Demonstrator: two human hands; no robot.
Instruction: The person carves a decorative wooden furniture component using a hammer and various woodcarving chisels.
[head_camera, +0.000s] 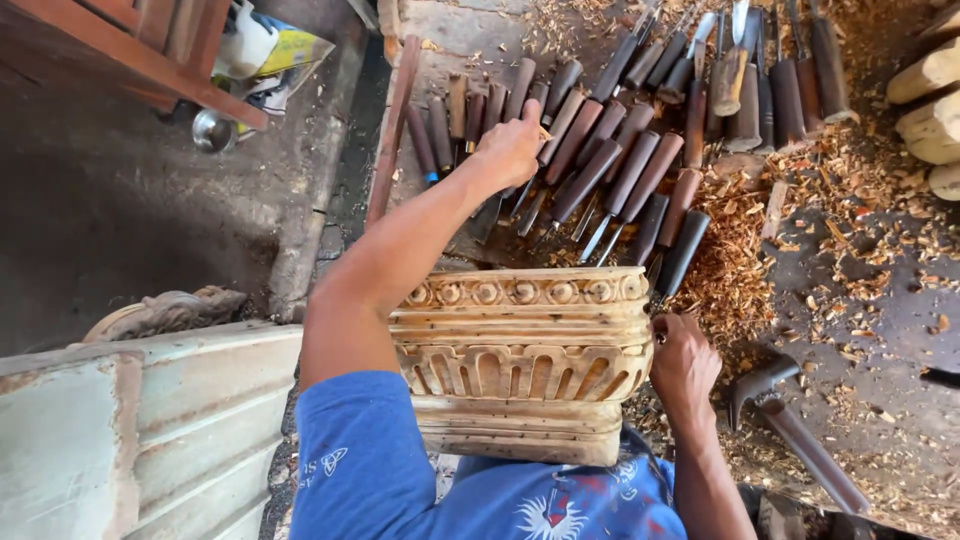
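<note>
A carved pale wooden block (525, 345) with round rosettes and fluted arches rests against my lap. My right hand (683, 362) lies against its right side, fingers curled on the edge. My left hand (510, 148) reaches forward over a row of carving chisels (610, 165) with dark brown wooden handles, fingers closing on one handle among them. Whether that chisel is lifted I cannot tell.
Wood shavings (735, 260) cover the ground to the right. A hammer-like tool (790, 425) lies at lower right. Pale wood logs (930, 110) sit at the top right. A pale moulded plank (150, 430) lies at lower left, with a carved piece (165, 312) behind it.
</note>
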